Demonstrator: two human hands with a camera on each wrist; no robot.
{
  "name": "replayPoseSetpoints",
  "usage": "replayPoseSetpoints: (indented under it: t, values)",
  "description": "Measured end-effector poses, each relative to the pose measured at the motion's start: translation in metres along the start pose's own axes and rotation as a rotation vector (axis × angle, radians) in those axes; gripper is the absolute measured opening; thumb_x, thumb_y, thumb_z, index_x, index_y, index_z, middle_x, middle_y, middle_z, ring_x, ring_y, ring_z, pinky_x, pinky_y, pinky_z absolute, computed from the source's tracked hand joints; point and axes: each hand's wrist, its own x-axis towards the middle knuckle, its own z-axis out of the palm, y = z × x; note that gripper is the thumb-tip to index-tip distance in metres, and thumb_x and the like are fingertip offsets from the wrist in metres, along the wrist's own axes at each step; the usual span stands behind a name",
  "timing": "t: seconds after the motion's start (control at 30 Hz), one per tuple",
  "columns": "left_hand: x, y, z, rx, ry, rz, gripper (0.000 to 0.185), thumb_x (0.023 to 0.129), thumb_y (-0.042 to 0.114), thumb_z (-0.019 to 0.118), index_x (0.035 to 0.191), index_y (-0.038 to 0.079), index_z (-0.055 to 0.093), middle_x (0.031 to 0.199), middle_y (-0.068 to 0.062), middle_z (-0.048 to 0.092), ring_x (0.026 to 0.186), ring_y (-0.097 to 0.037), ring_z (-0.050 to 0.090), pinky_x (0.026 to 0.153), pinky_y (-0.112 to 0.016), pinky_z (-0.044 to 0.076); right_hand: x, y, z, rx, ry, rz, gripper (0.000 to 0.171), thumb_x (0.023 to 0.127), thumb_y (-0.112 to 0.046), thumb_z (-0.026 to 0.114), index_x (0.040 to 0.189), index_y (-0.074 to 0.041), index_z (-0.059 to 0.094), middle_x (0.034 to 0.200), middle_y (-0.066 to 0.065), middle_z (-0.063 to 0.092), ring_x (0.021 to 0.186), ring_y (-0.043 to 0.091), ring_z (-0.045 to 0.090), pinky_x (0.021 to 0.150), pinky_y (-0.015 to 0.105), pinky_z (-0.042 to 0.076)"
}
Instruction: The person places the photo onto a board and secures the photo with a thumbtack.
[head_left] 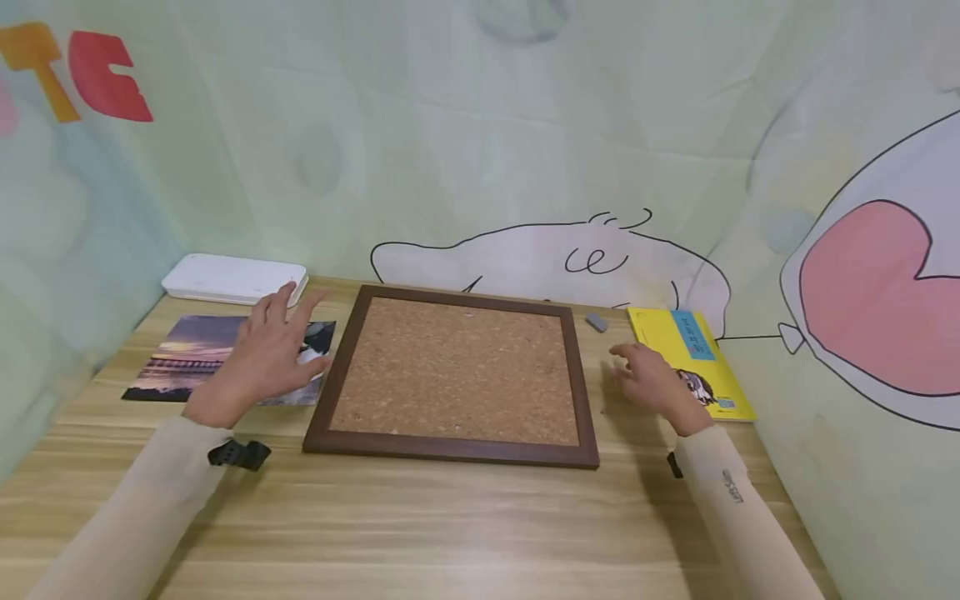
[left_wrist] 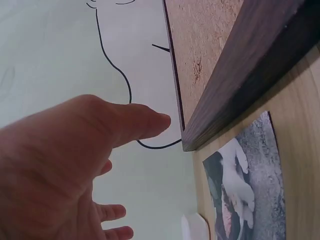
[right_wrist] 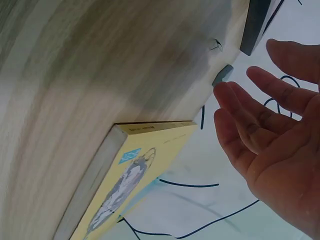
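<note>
Nothing is pinned on the brown-framed cork board point(head_left: 455, 374) yet; the glossy printed photographs point(head_left: 197, 361) lie untouched beneath the left hand point(head_left: 272, 352), fingers spread and empty; the right hand point(head_left: 651, 377) is likewise held relaxed, gripping nothing.

Looks like a staged recording booth, not a lived-in room: a wooden table point(head_left: 450, 533) boxed in on three sides by pale green cartoon-print fabric backdrop point(head_left: 525, 150), creased, with big letters and a drawn figure. Props laid out neatly on it: cork board point(head_left: 457, 371) in dark frame, printed photos point(head_left: 187, 358), yellow book point(head_left: 693, 354), white flat device point(head_left: 232, 277), small grey eraser-like piece point(head_left: 596, 322).
</note>
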Motion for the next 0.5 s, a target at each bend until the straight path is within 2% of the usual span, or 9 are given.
replayPoseSetpoints:
  t: [0.17,0.4,0.5]
  values:
    - [0.0,-0.006,0.003,-0.038,0.002,-0.042,0.098,0.095,0.031,0.078,0.169,0.012,0.017,0.169,-0.045,0.007,0.15,-0.074,0.012,0.106,-0.091,0.024,0.003,0.002,0.001,0.024,-0.035,0.061,0.041,0.106,-0.011,0.061,0.144,0.005,0.06,0.146,0.029,0.061,0.132,0.047,0.061,0.11,0.061,0.052]
    - [-0.003,-0.014,0.004,-0.065,-0.073,-0.119,0.103,0.097,0.033,0.074,0.172,0.013,0.008,0.167,-0.047,0.005,0.147,-0.076,0.012,0.107,-0.09,0.025,0.009,0.01,0.006,0.026,-0.039,0.043,0.036,0.102,-0.006,0.061,0.136,0.004,0.066,0.132,0.027,0.068,0.118,0.041,0.064,0.104,0.056,0.055]
    - [-0.004,-0.016,0.005,-0.07,-0.093,-0.144,0.102,0.097,0.035,0.074,0.172,0.01,0.009,0.166,-0.048,0.008,0.145,-0.078,0.016,0.107,-0.089,0.026,0.011,0.01,0.007,0.043,-0.048,0.071,0.033,0.102,-0.007,0.062,0.133,0.003,0.067,0.123,0.023,0.07,0.109,0.034,0.063,0.097,0.05,0.056]
